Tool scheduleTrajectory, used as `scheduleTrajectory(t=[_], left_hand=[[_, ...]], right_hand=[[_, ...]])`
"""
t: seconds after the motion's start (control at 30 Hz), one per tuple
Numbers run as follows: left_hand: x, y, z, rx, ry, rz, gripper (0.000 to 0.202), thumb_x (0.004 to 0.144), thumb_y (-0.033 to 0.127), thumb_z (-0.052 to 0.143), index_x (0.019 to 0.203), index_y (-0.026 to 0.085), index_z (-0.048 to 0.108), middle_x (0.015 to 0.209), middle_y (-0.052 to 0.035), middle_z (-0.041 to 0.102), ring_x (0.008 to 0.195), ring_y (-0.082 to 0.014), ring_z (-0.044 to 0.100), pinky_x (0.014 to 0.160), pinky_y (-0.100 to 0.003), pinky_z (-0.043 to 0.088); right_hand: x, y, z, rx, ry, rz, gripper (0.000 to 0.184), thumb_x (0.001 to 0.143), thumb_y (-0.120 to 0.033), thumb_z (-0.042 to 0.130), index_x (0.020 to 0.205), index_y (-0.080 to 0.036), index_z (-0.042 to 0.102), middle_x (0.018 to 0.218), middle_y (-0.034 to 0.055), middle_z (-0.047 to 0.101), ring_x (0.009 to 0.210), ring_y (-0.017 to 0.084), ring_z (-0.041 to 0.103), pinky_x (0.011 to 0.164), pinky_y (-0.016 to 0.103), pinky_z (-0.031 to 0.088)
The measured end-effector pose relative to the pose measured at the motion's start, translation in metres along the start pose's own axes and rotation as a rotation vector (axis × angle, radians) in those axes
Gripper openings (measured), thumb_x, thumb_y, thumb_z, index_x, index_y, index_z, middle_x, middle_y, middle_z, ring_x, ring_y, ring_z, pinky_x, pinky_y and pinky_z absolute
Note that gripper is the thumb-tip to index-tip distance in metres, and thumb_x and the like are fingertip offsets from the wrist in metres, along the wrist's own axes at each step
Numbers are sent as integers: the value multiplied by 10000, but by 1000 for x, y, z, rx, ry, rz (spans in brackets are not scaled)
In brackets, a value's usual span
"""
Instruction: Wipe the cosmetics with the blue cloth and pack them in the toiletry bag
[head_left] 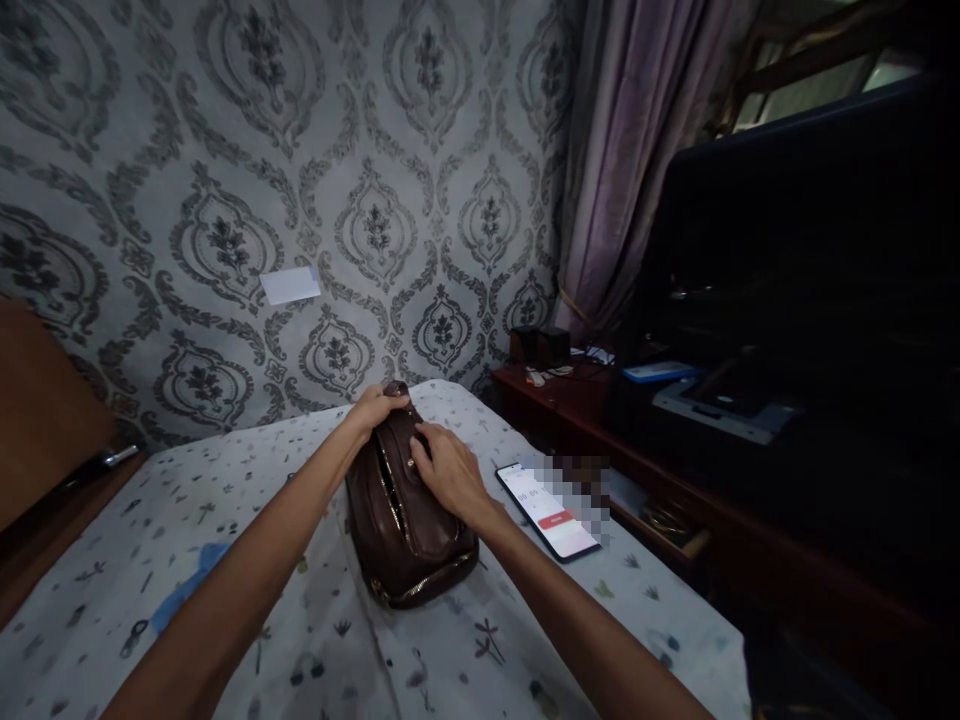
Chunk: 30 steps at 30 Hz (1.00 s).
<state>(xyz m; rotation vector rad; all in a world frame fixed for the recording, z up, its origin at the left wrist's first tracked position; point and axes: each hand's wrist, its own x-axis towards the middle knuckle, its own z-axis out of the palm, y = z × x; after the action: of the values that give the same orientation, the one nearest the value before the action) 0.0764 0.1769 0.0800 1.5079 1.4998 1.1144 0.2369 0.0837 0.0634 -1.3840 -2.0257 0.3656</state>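
Observation:
A dark brown leather bag [435, 510] with gold-coloured zips lies on the patterned bed sheet. One long zip [391, 490] on its face gapes partly open, showing a dark slit. At the bag's far end, my left hand [375, 408] is closed around the top near the strap loop. My right hand [450, 465] presses against the right side of the upper bag, fingers bent and thumb close to a small gold fitting. What its fingertips pinch, if anything, is too small to make out. To the right lies a smartphone [551, 515] with a lit screen.
Blue cloth [191, 585] lies at left, partly behind my left forearm. A dark red desk [540, 400] with small speakers [540, 345] and an open drawer [664, 520] borders the bed at right. A wooden board [52, 420] stands at left; patterned wallpaper is behind.

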Motion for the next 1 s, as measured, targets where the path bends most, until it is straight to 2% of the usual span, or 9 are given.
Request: scheduleTrajectory(t=[0.13, 0.27, 0.37, 0.5, 0.63, 0.83, 1.0], left_hand=[[-5, 1, -3, 23, -34, 77, 300, 683, 447, 730, 686, 161, 643, 599, -12, 634, 585, -164, 582, 567, -265, 449], [-8, 0, -18, 99, -5, 177, 273, 692, 421, 678, 777, 163, 653, 684, -2, 641, 685, -167, 578, 632, -252, 441], [-11, -2, -37, 215, 61, 218, 235, 687, 398, 668, 739, 173, 628, 646, 15, 588, 688, -168, 536, 626, -251, 387], [-18, -3, -55, 404, 126, 217, 268, 691, 418, 680, 601, 193, 566, 537, 37, 468, 625, -162, 467, 593, -263, 296], [-24, -2, -57, 537, 111, 213, 333, 688, 472, 699, 566, 195, 561, 508, 46, 434, 597, -156, 447, 579, -267, 257], [-31, 6, -58, 616, 63, 209, 166, 712, 307, 647, 620, 178, 594, 502, 58, 476, 562, -135, 462, 546, -249, 273], [-41, 23, -57, 684, 75, 212, 161, 724, 255, 622, 589, 174, 590, 472, 53, 460, 538, -127, 449, 539, -255, 271]], right_hand=[[-2, 1, -1, -1, 19, -42, 424, 989, -255, 392, 1378, -174, 538, 1368, 113, 609, 1254, 247, 558, 1043, 380, 422], [-11, -3, 1, -55, 75, -105, 409, 1010, -253, 356, 1346, -212, 586, 1479, 105, 508, 1360, 261, 453, 1087, 434, 379], [-22, -9, 3, -101, 74, -179, 440, 1006, -380, 407, 1364, -186, 575, 1498, 140, 479, 1388, 300, 410, 1115, 482, 335], [-30, -17, 6, -143, 44, -230, 618, 940, -568, 492, 1437, -201, 502, 1536, 185, 412, 1422, 363, 339, 1122, 567, 280], [-29, -18, 10, -173, 31, -224, 595, 928, -582, 504, 1413, -239, 534, 1529, 181, 420, 1413, 366, 347, 1112, 570, 280], [-28, -18, 15, -224, 50, -243, 505, 949, -544, 481, 1339, -251, 611, 1499, 162, 465, 1379, 352, 391, 1089, 547, 307], [-30, -18, 17, -267, 88, -264, 471, 965, -531, 453, 1287, -255, 656, 1484, 160, 488, 1364, 347, 414, 1074, 534, 329]])
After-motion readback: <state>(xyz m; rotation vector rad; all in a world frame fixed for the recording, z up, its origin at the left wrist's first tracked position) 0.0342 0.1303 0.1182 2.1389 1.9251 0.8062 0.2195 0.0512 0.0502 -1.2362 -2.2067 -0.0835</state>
